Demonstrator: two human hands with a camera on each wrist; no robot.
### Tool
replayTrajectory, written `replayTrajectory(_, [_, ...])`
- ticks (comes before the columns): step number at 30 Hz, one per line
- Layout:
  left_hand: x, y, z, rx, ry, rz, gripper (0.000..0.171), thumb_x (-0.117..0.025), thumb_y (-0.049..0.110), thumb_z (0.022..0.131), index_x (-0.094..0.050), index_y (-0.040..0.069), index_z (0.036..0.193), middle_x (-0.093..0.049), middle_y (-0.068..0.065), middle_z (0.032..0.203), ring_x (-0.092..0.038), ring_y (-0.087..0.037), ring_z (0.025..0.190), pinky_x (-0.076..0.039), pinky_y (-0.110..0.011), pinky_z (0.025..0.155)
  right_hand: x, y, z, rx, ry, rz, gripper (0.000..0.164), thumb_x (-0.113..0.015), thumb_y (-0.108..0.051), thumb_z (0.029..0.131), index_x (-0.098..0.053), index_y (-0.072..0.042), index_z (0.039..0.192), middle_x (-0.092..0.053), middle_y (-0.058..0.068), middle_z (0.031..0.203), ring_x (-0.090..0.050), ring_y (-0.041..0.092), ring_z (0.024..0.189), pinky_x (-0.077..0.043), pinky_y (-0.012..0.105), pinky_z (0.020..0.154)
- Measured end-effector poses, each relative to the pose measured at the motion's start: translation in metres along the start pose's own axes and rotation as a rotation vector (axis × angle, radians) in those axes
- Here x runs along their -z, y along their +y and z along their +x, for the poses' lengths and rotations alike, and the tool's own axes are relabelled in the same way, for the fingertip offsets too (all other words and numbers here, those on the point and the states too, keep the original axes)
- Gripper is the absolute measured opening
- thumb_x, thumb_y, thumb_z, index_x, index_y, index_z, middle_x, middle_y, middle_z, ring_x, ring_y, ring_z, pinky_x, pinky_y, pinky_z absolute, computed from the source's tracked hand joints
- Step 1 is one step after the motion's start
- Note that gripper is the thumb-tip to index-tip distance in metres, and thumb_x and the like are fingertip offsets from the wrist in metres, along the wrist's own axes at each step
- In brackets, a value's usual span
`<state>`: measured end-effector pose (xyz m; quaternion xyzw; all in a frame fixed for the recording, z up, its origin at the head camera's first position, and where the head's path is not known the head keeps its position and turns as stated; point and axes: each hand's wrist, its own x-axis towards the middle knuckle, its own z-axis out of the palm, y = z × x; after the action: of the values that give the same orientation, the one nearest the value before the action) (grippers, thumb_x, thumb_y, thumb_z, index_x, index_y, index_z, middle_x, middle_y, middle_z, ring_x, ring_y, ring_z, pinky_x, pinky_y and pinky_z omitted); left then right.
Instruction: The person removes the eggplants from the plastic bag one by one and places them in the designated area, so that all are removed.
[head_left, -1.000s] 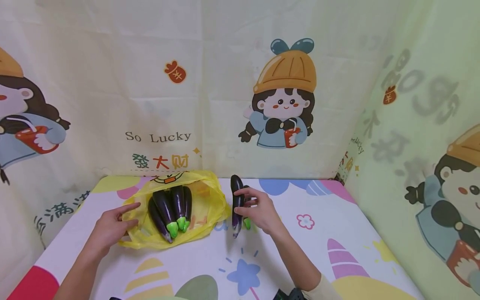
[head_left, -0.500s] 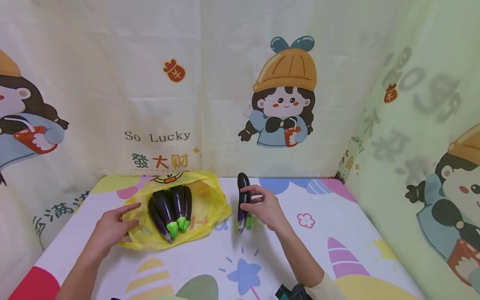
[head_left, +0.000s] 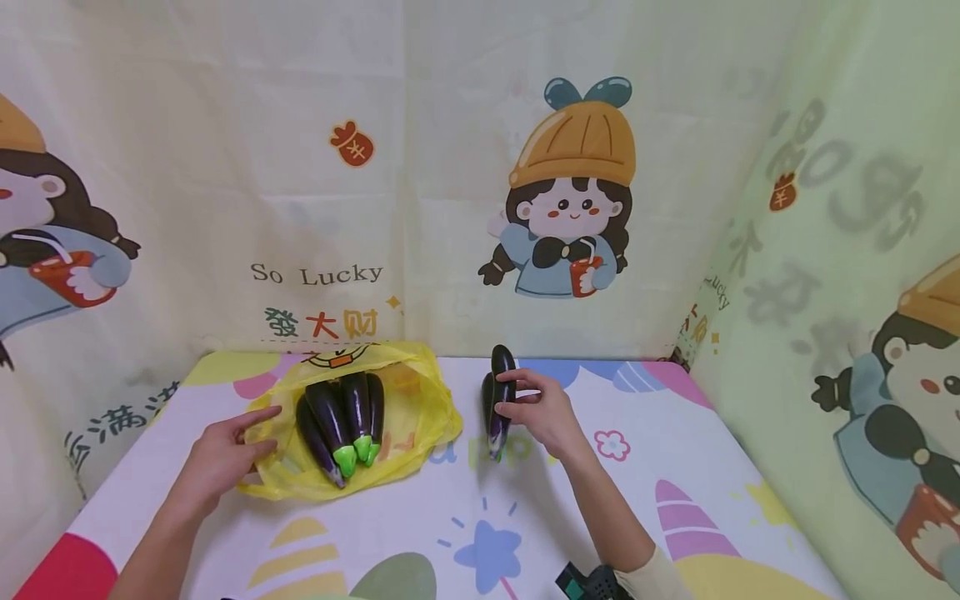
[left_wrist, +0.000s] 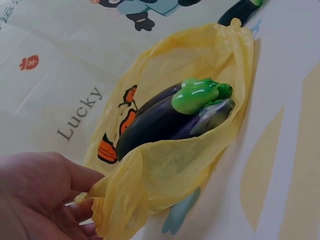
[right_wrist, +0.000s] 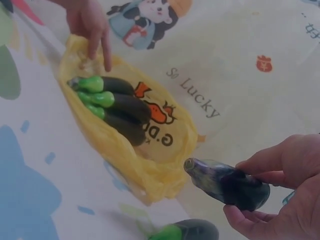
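Note:
My right hand [head_left: 543, 412] pinches a dark purple eggplant [head_left: 502, 358] between thumb and fingers, in the head view. In the right wrist view the pale, tapered end of this held eggplant [right_wrist: 205, 175] points toward the bag. A second eggplant [head_left: 487, 400] lies just left of it, partly covered by it. At the left a yellow plastic bag [head_left: 420, 433] lies with its mouth toward me. Several eggplants [head_left: 337, 421] with bright green caps rest inside. My left hand [head_left: 217, 458] holds the bag's left rim; in the left wrist view the plastic [left_wrist: 115, 205] hides its fingertips.
A white table cover [head_left: 420, 525] with colourful prints lies under everything. Printed cloth [head_left: 450, 208] hangs as walls behind and at both sides, close to the table's far edge. A dark device [head_left: 592, 583] sits by my right wrist.
My right hand has carried its eggplant to the right, past the second eggplant, which now shows on its left side. The left hand and bag stay put.

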<state>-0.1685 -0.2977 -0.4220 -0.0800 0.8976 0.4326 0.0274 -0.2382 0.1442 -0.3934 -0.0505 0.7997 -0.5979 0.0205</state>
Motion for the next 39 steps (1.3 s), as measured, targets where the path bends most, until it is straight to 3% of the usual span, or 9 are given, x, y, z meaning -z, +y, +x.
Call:
replayTrajectory(20, [-0.001,0.0,0.0,0.016,-0.007,0.003,0.062,-0.065,0.014,0.097,-0.047,0.003,0.155,-0.034,-0.006,0.084,-0.041,-0.018,0.07,-0.041,-0.028,0.055,0.013,0.022,0.009,-0.058,0.067,-0.06,0.04,-0.083,-0.003,0.082,-0.075,-0.012,0.121,-0.059,0.024,0.127,-0.071,0.024,0.094,-0.063,0.036,0.075])
replayTrajectory(32, [-0.001,0.0,-0.002,0.015,-0.009,0.011,0.062,-0.065,0.016,0.097,-0.047,0.003,0.155,-0.035,-0.008,0.087,-0.039,-0.018,0.071,-0.039,-0.029,0.056,0.015,0.032,0.014,-0.099,0.081,-0.128,0.041,-0.083,-0.005,0.081,-0.076,-0.015,0.12,-0.059,0.022,0.128,-0.071,0.023,0.074,-0.061,0.033,0.073])
replayTrajectory(37, [0.0,0.003,0.0,0.006,-0.012,0.003,0.062,-0.065,0.016,0.098,-0.046,0.003,0.155,-0.043,-0.013,0.099,-0.039,-0.019,0.074,-0.039,-0.029,0.057,0.018,0.034,0.015,-0.104,0.068,-0.142,0.042,-0.083,-0.005,0.081,-0.076,-0.013,0.122,-0.059,0.025,0.128,-0.072,0.024,0.074,-0.061,0.034,0.074])
replayTrajectory(39, [0.0,0.003,0.0,0.007,-0.014,0.003,0.063,-0.066,0.016,0.098,-0.046,0.002,0.155,-0.042,-0.013,0.096,-0.039,-0.019,0.073,-0.039,-0.029,0.056,0.018,0.035,0.015,-0.111,0.062,-0.142,0.042,-0.083,-0.004,0.081,-0.076,-0.012,0.122,-0.059,0.026,0.128,-0.072,0.025,0.076,-0.062,0.034,0.074])
